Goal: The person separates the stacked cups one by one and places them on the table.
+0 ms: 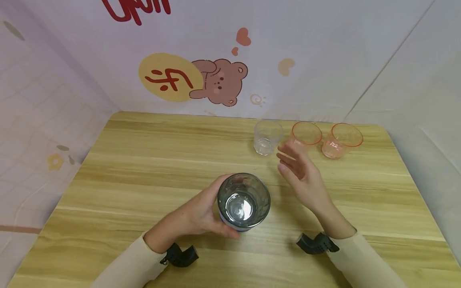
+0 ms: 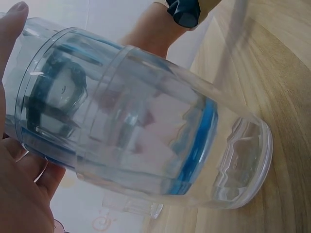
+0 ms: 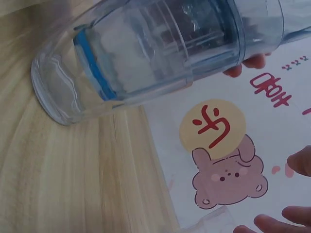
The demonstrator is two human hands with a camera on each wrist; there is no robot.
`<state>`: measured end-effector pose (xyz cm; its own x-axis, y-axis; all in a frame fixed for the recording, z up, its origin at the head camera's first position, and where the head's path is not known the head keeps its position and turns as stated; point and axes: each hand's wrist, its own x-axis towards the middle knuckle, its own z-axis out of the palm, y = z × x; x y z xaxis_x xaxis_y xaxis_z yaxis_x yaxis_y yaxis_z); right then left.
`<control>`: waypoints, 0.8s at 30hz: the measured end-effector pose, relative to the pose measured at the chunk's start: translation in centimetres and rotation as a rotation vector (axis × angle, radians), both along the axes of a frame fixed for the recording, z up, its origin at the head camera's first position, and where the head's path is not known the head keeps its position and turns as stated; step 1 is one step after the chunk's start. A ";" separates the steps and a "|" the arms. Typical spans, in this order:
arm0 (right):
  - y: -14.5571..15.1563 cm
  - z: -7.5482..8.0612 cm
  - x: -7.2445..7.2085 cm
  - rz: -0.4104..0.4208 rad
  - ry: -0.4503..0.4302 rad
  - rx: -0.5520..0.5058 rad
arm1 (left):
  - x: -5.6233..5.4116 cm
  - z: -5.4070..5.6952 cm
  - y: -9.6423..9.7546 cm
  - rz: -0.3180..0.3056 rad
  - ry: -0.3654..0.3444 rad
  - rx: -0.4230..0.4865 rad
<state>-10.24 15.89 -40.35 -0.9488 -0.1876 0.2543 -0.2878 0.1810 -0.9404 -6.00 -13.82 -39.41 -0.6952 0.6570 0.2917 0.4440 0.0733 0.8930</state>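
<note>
Stacked glasses (image 1: pixel 243 203) are upright at the wooden table (image 1: pixel 162 160), clamped between your left hand's (image 1: pixel 206 212) thumb and fingers. From them, your right hand (image 1: pixel 304 178) is at two o'clock, thumb and fingers apart; one clear glass (image 1: pixel 265 144) stands at one o'clock.

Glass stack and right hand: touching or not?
Apart. The head view shows bare tabletop between the right hand and the glass stack.
</note>
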 end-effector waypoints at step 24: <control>-0.3 1.6 2.1 0.132 0.144 -0.038 | 0.1 0.5 -0.2 -0.009 -0.064 -0.037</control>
